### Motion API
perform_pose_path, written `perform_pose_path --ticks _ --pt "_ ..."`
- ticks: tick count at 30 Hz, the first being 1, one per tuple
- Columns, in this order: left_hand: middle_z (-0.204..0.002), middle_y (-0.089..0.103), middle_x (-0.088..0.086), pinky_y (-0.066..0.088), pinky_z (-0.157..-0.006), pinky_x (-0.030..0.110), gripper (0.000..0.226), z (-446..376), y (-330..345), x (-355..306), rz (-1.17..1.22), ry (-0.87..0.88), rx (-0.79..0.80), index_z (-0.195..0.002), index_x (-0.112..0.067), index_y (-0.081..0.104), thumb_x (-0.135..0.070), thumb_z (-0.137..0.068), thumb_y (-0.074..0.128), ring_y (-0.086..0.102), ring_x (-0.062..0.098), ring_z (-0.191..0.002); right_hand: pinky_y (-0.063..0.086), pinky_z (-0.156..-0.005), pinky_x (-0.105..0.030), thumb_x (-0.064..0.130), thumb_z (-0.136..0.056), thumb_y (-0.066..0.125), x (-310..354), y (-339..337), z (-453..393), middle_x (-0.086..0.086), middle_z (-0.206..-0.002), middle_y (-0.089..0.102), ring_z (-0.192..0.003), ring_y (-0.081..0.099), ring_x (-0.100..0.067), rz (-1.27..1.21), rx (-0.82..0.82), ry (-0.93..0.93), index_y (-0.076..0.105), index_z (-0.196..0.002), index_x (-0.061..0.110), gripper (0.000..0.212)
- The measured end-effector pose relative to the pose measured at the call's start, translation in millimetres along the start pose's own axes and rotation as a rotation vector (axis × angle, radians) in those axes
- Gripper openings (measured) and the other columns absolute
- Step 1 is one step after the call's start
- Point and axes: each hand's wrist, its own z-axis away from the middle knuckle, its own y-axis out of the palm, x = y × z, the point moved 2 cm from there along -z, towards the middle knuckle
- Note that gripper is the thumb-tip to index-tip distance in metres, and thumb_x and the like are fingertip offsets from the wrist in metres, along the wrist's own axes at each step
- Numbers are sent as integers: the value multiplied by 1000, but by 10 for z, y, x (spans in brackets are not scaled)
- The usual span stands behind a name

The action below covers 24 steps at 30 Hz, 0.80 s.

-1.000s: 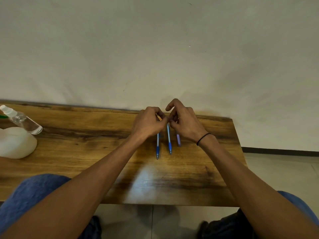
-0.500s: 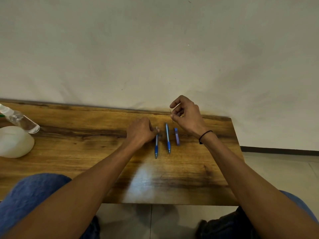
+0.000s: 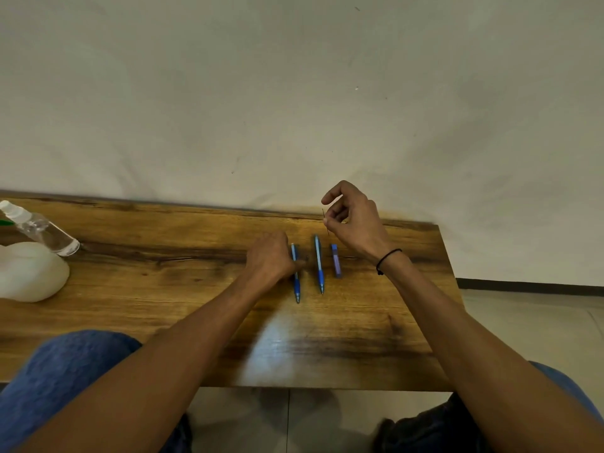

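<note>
Two blue mechanical pencils lie side by side on the wooden table (image 3: pixel 163 289). My left hand (image 3: pixel 271 258) is curled over the left pencil (image 3: pixel 296 282) and pinches its middle against the tabletop. The right pencil (image 3: pixel 319 264) lies free. A small purple lead case (image 3: pixel 336 264) lies just right of it. My right hand (image 3: pixel 354 219) is raised above the case and pinches a thin dark pencil lead (image 3: pixel 325 220) between thumb and finger, held roughly upright.
A clear spray bottle (image 3: pixel 39 228) and a white rounded container (image 3: pixel 27 271) sit at the table's left end. A plain wall rises behind the table. The table's right edge drops to a tiled floor (image 3: pixel 539 308). My knees in blue jeans show below.
My hands have separated. The right hand rose away with the thin lead, uncovering the lead case. The left hand dropped onto the left pencil.
</note>
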Motion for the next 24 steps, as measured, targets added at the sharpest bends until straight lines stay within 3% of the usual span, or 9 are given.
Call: perform_pose_path --ticks 8,11,14,19,24 --pt "-60 61 -3 36 -45 24 40 -9 -58 -24 131 -15 8 -71 -18 64 -49 -76 90 53 9 -49 53 -69 -9 0 -88 70 19 36 3 7 -80 70 -80 68 -3 -56 17 17 63 -111 21 33" --pt "-52 65 -2 38 -43 22 31 -4 -164 -92 165 40 -58 -65 -18 73 -40 -80 89 58 9 -44 61 -76 -26 0 -88 73 21 32 -29 3 -86 73 -80 69 -8 -125 -2 90 72 -106 14 23" --pt "-54 64 -5 38 -44 19 32 51 -262 -157 166 148 -170 -60 -22 66 -33 -82 87 61 6 -48 64 -79 -38 -3 -90 73 49 -2 -46 -6 -94 75 -84 70 -16 -223 -15 151 75 -100 6 13" --pt "-78 66 -6 39 -52 17 23 98 -375 -197 226 229 -254 -92 -19 65 -28 -84 84 60 6 -66 65 -74 -33 -5 -91 72 114 -79 -34 -11 -91 71 -81 69 -15 -381 -58 204 72 -102 -4 11" --pt "-80 66 -7 48 -58 17 26 90 -401 -169 295 266 -267 -92 -22 61 -26 -83 85 63 2 -68 65 -76 -36 -2 -93 70 189 -101 -33 -19 -95 71 -87 69 -21 -396 -49 194 70 -102 -4 9"
